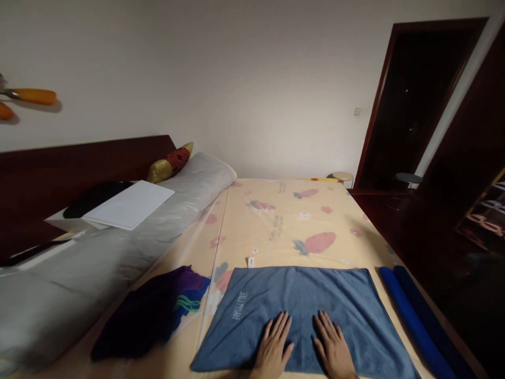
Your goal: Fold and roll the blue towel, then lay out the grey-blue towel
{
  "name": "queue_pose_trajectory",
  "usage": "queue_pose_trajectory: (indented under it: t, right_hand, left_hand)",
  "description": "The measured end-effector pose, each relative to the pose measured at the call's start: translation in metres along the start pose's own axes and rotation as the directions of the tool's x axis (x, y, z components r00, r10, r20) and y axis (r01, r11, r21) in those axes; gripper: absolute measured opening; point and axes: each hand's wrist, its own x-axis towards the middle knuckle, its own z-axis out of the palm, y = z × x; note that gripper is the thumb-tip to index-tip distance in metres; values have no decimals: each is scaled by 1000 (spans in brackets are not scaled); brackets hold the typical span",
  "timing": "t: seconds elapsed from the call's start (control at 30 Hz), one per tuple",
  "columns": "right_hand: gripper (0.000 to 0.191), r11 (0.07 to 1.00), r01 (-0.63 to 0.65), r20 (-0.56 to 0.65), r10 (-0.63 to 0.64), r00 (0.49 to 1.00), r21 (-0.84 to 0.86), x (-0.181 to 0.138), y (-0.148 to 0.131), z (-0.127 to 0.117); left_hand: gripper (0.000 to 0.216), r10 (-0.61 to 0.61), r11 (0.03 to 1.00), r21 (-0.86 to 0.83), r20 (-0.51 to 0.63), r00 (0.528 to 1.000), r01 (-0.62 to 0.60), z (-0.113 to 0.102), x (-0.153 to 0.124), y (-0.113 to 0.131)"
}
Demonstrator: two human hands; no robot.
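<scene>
A blue-grey towel with pale lettering near its left side lies spread on the bed, slightly wrinkled. My left hand rests palm down on its lower middle, fingers outstretched. Beside it, a short gap to the right, my right hand also lies flat on the cloth with its fingers apart. Neither hand grips anything. A small white tag sticks out from the towel's far edge.
Left of the towel is a heap of dark clothes. Two blue rolls lie along the right. A long grey covered bundle carries a white board and runs along the headboard. A patterned sheet covers the bed.
</scene>
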Motion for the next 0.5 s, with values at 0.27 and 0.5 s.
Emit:
queue_pose_trajectory:
  t: [0.27,0.5]
  right_hand:
    - [67,929,-305,-173,272,947,-210,-24,93,-35]
    - [71,906,-379,-239,333,912,-185,-39,123,-40]
  left_hand:
    - [54,-485,850,175,-106,868,497,-1,-46,-93]
    - [55,-514,799,260,-173,840,542,-8,-70,-118]
